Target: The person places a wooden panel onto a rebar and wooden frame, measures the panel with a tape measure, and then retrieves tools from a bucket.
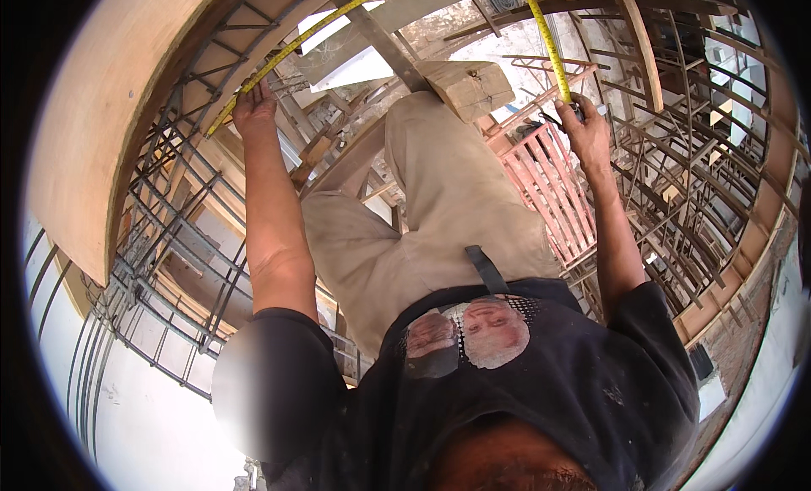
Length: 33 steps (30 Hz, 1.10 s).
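My left hand (253, 111) grips the yellow measuring tape (297, 40) near its end, beside the rebar cage (177, 195) that runs along a curved plywood panel (89, 136). The tape runs up out of view at the top and comes down again on the right. There my right hand (583, 129) is closed round the tape, together with a dark object at my fingers that I cannot make out clearly. A wooden block (469, 85) lies between my hands, just beyond my bent knee in khaki trousers (414, 153).
Beams (376, 43) and timber pieces lie below and around my legs. A lattice of props and battens (684, 170) fills the right, inside a curved wooden edge (743, 267). A red metal grating (545, 195) sits lower down. Bare rebar rods (93, 373) stand at the lower left.
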Each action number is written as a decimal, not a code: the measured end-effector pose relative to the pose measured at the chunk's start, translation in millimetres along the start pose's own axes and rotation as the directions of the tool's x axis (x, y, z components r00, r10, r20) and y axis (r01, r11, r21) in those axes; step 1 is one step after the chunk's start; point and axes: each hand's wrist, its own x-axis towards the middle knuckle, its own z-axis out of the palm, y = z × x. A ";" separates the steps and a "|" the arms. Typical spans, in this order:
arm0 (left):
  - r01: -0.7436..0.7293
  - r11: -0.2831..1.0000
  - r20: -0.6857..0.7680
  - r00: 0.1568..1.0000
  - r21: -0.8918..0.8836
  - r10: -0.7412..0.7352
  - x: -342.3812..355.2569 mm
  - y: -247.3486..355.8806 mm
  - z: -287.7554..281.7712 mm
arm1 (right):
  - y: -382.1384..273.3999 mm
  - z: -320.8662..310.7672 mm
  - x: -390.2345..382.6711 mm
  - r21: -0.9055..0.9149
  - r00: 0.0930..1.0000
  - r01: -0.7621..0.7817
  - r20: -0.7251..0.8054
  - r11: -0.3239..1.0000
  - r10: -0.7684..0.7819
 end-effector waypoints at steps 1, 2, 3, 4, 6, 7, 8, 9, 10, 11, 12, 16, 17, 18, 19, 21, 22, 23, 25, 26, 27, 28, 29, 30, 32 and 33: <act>-0.016 1.000 -0.028 0.999 0.004 0.017 -0.7 1.9 1.8 | 3.6 6.1 2.6 -0.032 0.999 0.010 -0.042 0.999 -0.011; -0.038 0.999 -0.029 0.999 0.002 0.038 -2.3 1.5 2.3 | 7.1 7.8 4.3 -0.038 0.999 0.007 -0.048 0.999 -0.009; -0.014 1.000 -0.002 1.000 -0.003 0.014 -2.6 -0.2 2.4 | 6.8 9.9 4.2 -0.004 0.999 0.009 -0.051 1.000 -0.009; 0.016 1.000 0.023 1.000 -0.010 -0.016 -1.2 0.1 0.2 | 5.7 9.7 2.7 0.025 0.998 0.009 -0.057 1.000 -0.008; 0.021 0.999 0.021 1.000 -0.025 -0.021 0.5 4.8 -4.6 | 4.1 11.3 2.7 0.034 0.999 0.004 -0.049 0.999 -0.003; 0.002 1.000 0.015 1.000 -0.028 -0.001 1.6 7.8 -6.0 | 3.9 13.5 5.0 0.040 0.997 0.039 -0.066 0.998 -0.037; -0.018 0.999 0.009 1.000 -0.030 0.018 2.7 9.2 -7.3 | 4.5 15.6 4.4 0.046 0.994 0.074 -0.083 0.996 -0.070; -0.007 1.000 0.004 1.000 -0.028 0.007 1.3 7.4 -6.7 | -4.2 14.1 0.3 0.068 0.998 0.016 -0.056 0.998 -0.012; -0.018 1.000 0.011 1.000 0.003 0.018 -1.2 4.1 -2.7 | -0.1 14.6 0.1 0.064 0.998 0.000 -0.065 0.998 0.004; -0.029 0.999 0.019 0.999 0.033 0.028 -3.8 -0.1 1.0 | 5.3 16.0 3.3 0.056 0.997 0.010 -0.074 0.998 -0.006; -0.020 0.999 0.019 1.000 0.036 0.019 -4.0 0.1 1.2 | 5.5 16.8 5.2 0.048 0.997 0.027 -0.078 0.998 -0.024; -0.010 1.000 0.016 1.000 0.018 0.009 2.4 8.7 -1.1 | 5.4 18.3 7.5 0.045 0.996 0.043 -0.084 0.998 -0.039; -0.017 1.000 0.009 1.000 0.016 0.017 6.7 14.9 -4.4 | 5.2 19.5 9.2 0.063 0.997 0.033 -0.076 0.997 -0.028; -0.014 1.000 0.002 1.000 0.019 0.014 7.4 11.1 -3.4 | 2.9 18.6 7.8 0.060 0.997 0.023 -0.082 0.998 -0.018; -0.003 1.000 0.001 1.000 0.023 0.003 7.7 7.9 -3.1 | -1.7 16.7 6.4 0.061 0.998 0.014 -0.068 0.998 -0.010; 0.000 1.000 -0.001 1.000 -0.005 0.000 6.4 1.4 0.5 | 1.2 14.9 6.5 0.049 0.998 0.007 -0.060 0.999 -0.004; -0.006 1.000 0.000 1.000 -0.008 0.006 12.6 9.8 -5.3 | -1.9 15.7 5.9 0.051 0.998 0.013 -0.057 0.999 -0.010; -0.011 1.000 0.021 1.000 0.004 0.010 18.3 21.3 -10.8 | -6.3 17.1 5.2 0.077 0.997 0.047 -0.069 0.996 -0.042; 0.015 1.000 0.040 0.999 0.026 -0.016 18.5 11.9 -9.3 | -8.1 13.6 2.1 0.060 0.997 0.048 -0.071 0.997 -0.043; -0.008 1.000 0.005 1.000 0.030 0.008 19.0 9.2 -7.3 | -2.3 13.3 3.3 0.055 0.997 0.036 -0.077 0.998 -0.032; -0.024 0.999 -0.025 0.999 0.038 0.025 17.4 -0.7 -0.6 | 6.1 12.3 5.7 -0.004 0.990 0.074 -0.119 0.997 -0.074; -0.038 0.999 -0.026 0.999 0.035 0.039 25.5 13.0 -10.0 | 1.2 12.6 6.5 -0.058 0.980 0.138 -0.135 0.989 -0.145; -0.016 1.000 0.026 1.000 0.011 0.016 32.6 30.6 -18.7 | -3.9 10.4 5.9 -0.087 0.981 0.142 -0.119 0.986 -0.151; 0.035 0.999 0.081 0.996 -0.003 -0.034 34.4 26.4 -17.9 | -7.0 7.6 2.9 -0.091 0.982 0.129 -0.125 0.988 -0.140; 0.034 0.998 0.066 0.997 0.045 -0.037 37.9 20.0 -15.7 | -12.1 2.6 -2.7 -0.084 0.983 0.139 -0.112 0.987 -0.148; 0.009 0.996 0.051 0.999 0.084 -0.013 40.8 21.9 -18.0 | -17.8 -0.7 -5.5 -0.132 0.983 0.136 -0.106 0.982 -0.150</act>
